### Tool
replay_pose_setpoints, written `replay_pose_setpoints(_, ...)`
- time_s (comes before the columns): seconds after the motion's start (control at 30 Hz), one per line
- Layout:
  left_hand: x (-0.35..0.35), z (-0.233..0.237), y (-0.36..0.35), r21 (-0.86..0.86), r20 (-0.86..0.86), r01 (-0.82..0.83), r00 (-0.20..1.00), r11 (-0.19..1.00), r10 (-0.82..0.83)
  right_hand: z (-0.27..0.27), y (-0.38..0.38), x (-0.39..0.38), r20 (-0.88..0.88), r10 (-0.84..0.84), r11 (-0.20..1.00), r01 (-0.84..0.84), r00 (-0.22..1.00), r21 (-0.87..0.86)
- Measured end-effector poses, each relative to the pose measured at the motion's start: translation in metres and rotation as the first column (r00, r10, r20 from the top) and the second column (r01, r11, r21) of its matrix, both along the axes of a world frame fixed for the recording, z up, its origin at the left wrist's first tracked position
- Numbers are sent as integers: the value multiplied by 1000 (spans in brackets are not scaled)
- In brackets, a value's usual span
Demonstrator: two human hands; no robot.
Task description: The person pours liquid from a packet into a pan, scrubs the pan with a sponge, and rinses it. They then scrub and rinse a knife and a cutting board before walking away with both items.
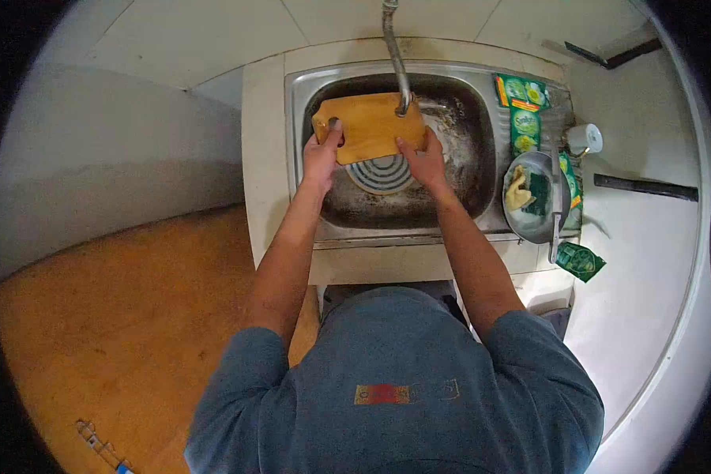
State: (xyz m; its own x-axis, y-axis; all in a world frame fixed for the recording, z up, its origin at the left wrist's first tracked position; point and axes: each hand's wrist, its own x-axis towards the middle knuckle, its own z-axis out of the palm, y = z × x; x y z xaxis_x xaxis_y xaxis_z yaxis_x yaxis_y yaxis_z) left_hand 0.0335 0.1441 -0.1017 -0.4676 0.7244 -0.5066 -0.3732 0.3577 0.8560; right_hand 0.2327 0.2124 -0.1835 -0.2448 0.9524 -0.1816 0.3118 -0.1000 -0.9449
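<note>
A wooden cutting board (371, 126) is held over the sink (466, 182), under the end of the faucet (399, 71). My left hand (321, 158) grips its left end, the thumb at the dark handle hole. At the lower right edge, my right hand (426, 162) is closed on the board with the thumb on top. Below the board, a round plate with dark rings (379, 175) lies in the sink, partly covered by the board. Whether water runs from the faucet I cannot make out.
On the drainboard at the right stands a bowl (536, 229) holding a yellowish cloth-like item (518, 192) and a dark green scouring pad (539, 193). A knife (556, 213) lies across its rim. Around it are green packets (524, 130) and a white mug (585, 139).
</note>
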Motion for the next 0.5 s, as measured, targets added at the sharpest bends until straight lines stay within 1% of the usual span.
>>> replay_pose_setpoints(0.03,-2,-3,-2,-2,-6,-8,1000,1000,8,-2,1,-8,183,81,990,-100,980,98)
replay_pose_setpoints(0.07,-4,-7,-4,77,-53,-30,998,997,34,-4,0,-15,177,90,989,-109,980,98)
replay_pose_setpoints(0.1,-6,-9,-6,155,-98,-45,993,987,61,11,-3,-26,360,91,977,-153,929,148)
replay_pose_setpoints(0.13,-5,-6,-7,154,-102,-51,993,987,67,22,-5,-36,530,75,960,-205,845,191)
replay_pose_setpoints(0.17,-4,-3,-9,171,-89,-60,993,983,76,27,-5,-44,527,80,959,-209,846,190)
replay_pose_setpoints(0.2,-2,-1,-11,188,-76,-67,994,980,82,29,-3,-51,525,124,865,-351,842,359)
replay_pose_setpoints(0.23,-1,-1,-13,187,-78,-67,994,980,82,32,0,-57,531,164,720,-469,831,511)
replay_pose_setpoints(0.3,3,0,-16,211,-20,-73,997,975,79,37,5,-65,520,186,705,-482,834,520)
replay_pose_setpoints(0.33,3,1,-17,211,-22,-71,997,975,77,38,8,-67,508,205,689,-492,836,532)
replay_pose_setpoints(0.37,2,2,-18,171,4,-95,995,981,96,40,12,-66,508,202,689,-490,837,534)
replay_pose_setpoints(0.4,0,1,-18,129,28,-119,993,984,116,38,17,-63,544,194,721,-495,816,486)
replay_pose_setpoints(0.43,-3,-6,-19,133,27,-116,993,984,114,38,22,-60,580,187,750,-496,793,437)
replay_pose_setpoints(0.47,-7,-16,-19,159,-3,-97,995,983,99,33,25,-58,578,183,750,-493,795,441)
replay_pose_setpoints(0.5,-6,-11,-19,180,-30,-75,996,981,82,29,24,-54,534,-42,826,-271,844,494)
